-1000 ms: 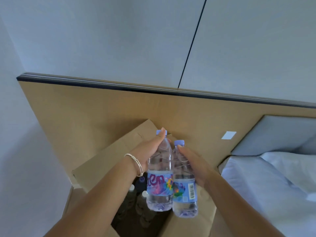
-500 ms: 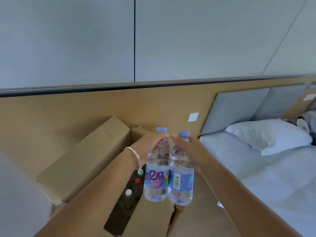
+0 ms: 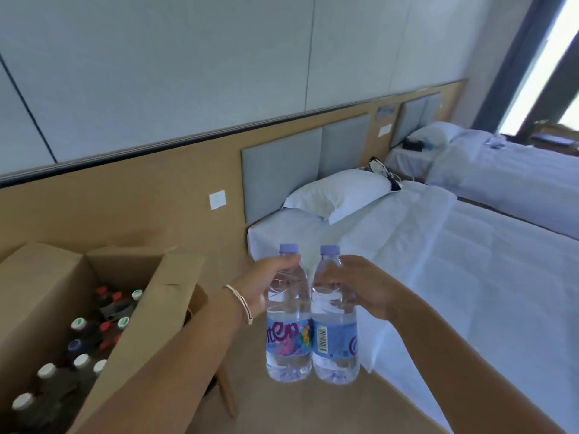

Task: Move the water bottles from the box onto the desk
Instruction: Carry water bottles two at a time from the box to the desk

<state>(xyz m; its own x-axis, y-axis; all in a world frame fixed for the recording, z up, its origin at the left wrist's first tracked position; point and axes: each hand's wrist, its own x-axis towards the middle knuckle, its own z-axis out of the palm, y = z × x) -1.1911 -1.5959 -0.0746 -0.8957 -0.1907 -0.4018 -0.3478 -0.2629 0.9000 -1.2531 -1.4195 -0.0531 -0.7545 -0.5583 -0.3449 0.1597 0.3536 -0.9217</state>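
Clear, ribbed plastic fills both my hands: my left hand (image 3: 263, 286) curls round the shoulder of the left water bottle (image 3: 288, 321), and my right hand (image 3: 366, 289) wraps the upper part of the right water bottle (image 3: 333, 321) from the other side, fingers bent round the curve. Both bottles hang upright, sides touching, out in the air in front of me, to the right of the box (image 3: 62, 308) and above the tan floor, beside the edge of the near bed (image 3: 470, 277). Each has a pale lilac screw cap, a waisted see-through body with water inside, and a glossy blue label band; the left label carries purple lettering and a colourful splash, the right one shows a barcode. A thin metal bangle (image 3: 239, 302) sits on my left wrist. The box is plain brown cardboard, flaps standing open, with dark bottles inside topped by white, red and green caps. Smooth white bedding and a soft pillow (image 3: 338, 192) lie against padded grey headboard panels (image 3: 282, 180) set in a tan wood wall.
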